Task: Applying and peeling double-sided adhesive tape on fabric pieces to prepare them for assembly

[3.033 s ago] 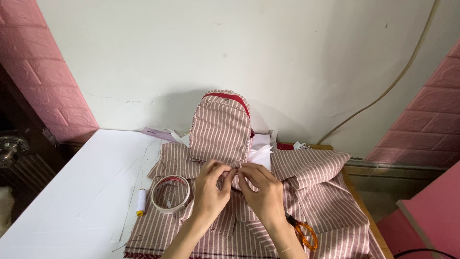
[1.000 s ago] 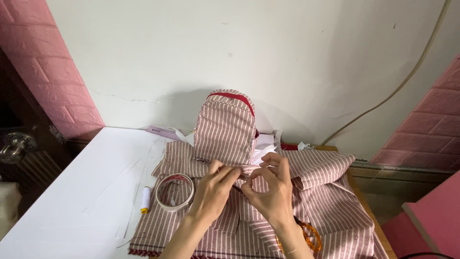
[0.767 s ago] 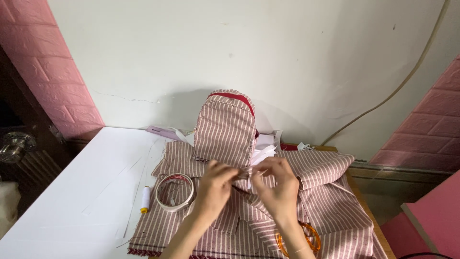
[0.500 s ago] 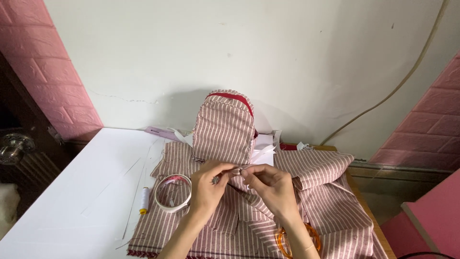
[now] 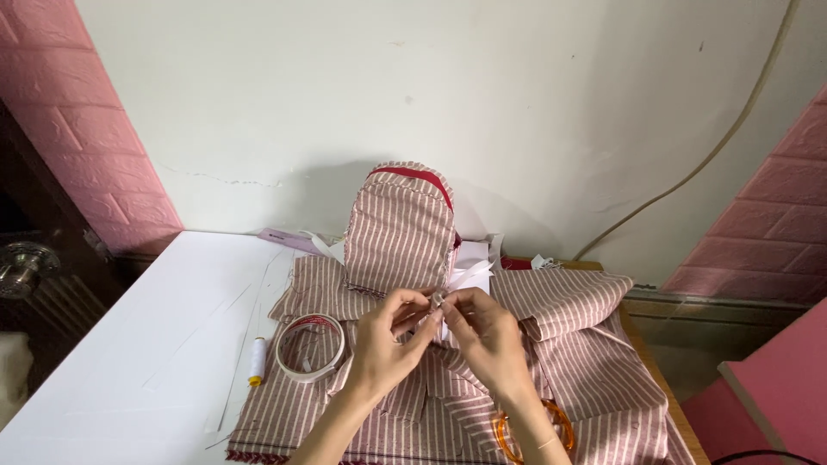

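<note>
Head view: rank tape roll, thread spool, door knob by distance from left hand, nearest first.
From the left hand:
1. Tape roll, just to its left on the striped fabric.
2. Thread spool, farther left at the fabric's edge.
3. Door knob, far left.

White wall [image 5: 431, 77], pink brick panels [image 5: 86, 138]

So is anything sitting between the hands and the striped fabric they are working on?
Nothing visible. Both the left hand and the right hand are already on the striped fabric, fingertips pinching a small piece where they meet. The tape roll and thread spool lie off to the left, clear of them.
</note>
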